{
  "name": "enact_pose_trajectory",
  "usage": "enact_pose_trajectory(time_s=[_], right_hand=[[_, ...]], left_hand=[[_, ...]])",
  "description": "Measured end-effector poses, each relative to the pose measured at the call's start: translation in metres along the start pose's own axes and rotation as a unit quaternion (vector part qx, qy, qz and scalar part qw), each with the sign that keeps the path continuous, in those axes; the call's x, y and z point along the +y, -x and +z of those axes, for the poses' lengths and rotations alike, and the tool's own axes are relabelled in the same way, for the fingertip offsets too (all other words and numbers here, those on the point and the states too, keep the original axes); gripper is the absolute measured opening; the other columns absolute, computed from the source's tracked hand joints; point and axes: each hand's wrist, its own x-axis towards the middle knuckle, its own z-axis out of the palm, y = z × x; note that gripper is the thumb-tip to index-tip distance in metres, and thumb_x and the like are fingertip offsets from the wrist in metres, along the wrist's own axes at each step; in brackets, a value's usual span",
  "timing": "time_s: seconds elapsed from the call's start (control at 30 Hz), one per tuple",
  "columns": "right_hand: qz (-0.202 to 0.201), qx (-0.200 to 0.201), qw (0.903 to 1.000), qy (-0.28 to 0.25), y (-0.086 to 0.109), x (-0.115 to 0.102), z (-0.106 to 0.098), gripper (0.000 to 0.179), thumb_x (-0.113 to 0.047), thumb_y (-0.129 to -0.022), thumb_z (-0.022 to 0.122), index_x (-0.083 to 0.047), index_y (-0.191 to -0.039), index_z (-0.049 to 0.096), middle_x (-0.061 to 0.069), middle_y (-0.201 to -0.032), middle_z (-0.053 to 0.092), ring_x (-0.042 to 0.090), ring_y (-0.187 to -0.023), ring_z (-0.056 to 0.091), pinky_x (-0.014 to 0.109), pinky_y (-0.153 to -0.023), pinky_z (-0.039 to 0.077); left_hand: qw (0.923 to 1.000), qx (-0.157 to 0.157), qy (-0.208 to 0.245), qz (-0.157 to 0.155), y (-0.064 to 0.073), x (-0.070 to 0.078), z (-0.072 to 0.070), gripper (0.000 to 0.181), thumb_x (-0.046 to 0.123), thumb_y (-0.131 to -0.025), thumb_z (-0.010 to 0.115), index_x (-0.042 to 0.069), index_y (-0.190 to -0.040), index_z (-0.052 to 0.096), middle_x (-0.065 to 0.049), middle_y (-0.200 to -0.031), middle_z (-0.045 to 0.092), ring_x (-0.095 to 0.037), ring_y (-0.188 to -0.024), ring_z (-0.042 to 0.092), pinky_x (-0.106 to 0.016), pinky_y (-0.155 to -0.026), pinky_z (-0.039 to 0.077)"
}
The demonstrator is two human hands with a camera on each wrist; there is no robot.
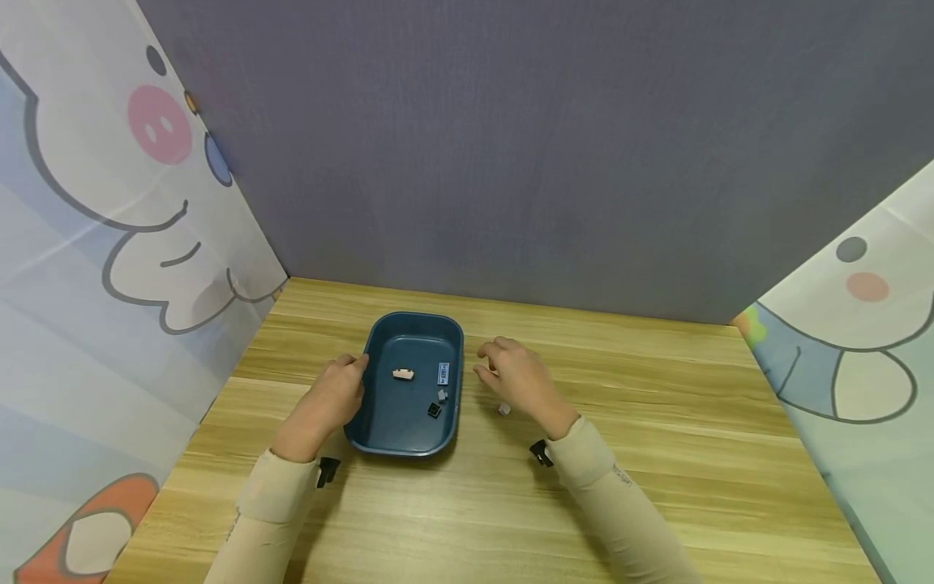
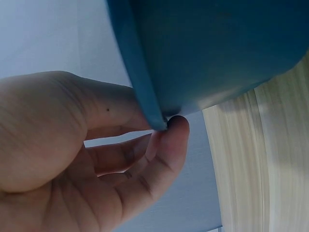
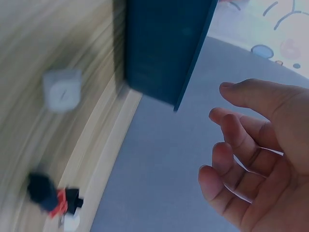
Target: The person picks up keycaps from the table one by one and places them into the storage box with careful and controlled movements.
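Note:
A dark blue rectangular tray (image 1: 404, 442) is on the wooden table, left of centre. My left hand (image 1: 333, 399) pinches its left rim, thumb on one side and fingers on the other, as the left wrist view shows at the rim (image 2: 140, 77). Inside lie a small cream piece (image 1: 403, 374), a pale blue printed rectangle (image 1: 443, 373), a little grey piece (image 1: 442, 396) and a black square piece (image 1: 434, 410). Just right of the tray hovers my right hand (image 1: 520, 381), fingers loosely bent and holding nothing. A small white cube (image 1: 504, 409) lies on the table below it.
The right wrist view also shows a small black-and-red object (image 3: 55, 195) on the table. A grey panel (image 1: 511, 162) rises behind the wooden table (image 1: 693, 454). Cartoon-printed cloths (image 1: 66, 308) hang at both sides. Black mounts (image 1: 328, 470) sit at both wrists.

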Motion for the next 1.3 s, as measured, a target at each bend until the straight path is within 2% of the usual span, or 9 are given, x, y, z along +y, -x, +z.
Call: enact_pose_trajectory(time_s=[0.47, 0.73, 0.93, 1.3], right_hand=[[0.027, 0.004, 0.9996, -0.001, 0.028, 0.032, -0.013, 0.019, -0.016, -0.091, 0.076, -0.003, -0.104, 0.073, 0.002, -0.081, 0.060, 0.013, -0.065, 0.055, 0.027, -0.054, 0.048], [0.051, 0.005, 0.9987, -0.004, 0.045, 0.057, -0.010, 0.020, -0.013, -0.087, 0.079, -0.001, -0.103, 0.073, 0.003, -0.081, 0.060, 0.013, -0.065, 0.056, 0.027, -0.053, 0.047], [0.073, -0.017, 0.9972, 0.010, 0.053, 0.067, -0.007, 0.022, -0.015, -0.087, 0.079, -0.002, -0.104, 0.073, 0.000, -0.078, 0.058, 0.012, -0.062, 0.054, 0.026, -0.050, 0.046], [0.104, -0.064, 0.9924, 0.008, 0.058, 0.078, 0.005, 0.020, -0.015, -0.091, 0.073, -0.002, -0.106, 0.073, 0.003, -0.085, 0.062, 0.015, -0.069, 0.059, 0.030, -0.056, 0.053]], left_hand=[[1.0000, 0.004, -0.002, 0.001, 0.000, 0.001, -0.001, 0.041, -0.010, -0.089, 0.058, -0.021, -0.128, 0.054, -0.034, -0.111, 0.059, -0.051, -0.096, 0.060, -0.053, -0.083, 0.054], [0.9999, -0.006, 0.003, -0.009, 0.000, 0.003, -0.003, 0.040, -0.009, -0.091, 0.056, -0.020, -0.130, 0.053, -0.034, -0.113, 0.059, -0.051, -0.099, 0.059, -0.053, -0.085, 0.054], [0.9999, -0.008, 0.004, -0.010, 0.001, 0.004, -0.003, 0.041, -0.009, -0.092, 0.055, -0.020, -0.131, 0.053, -0.033, -0.113, 0.059, -0.050, -0.099, 0.060, -0.052, -0.084, 0.054], [0.9997, -0.017, 0.006, -0.014, 0.000, 0.003, -0.003, 0.041, -0.009, -0.093, 0.055, -0.020, -0.133, 0.051, -0.034, -0.115, 0.058, -0.050, -0.102, 0.059, -0.052, -0.086, 0.054]])
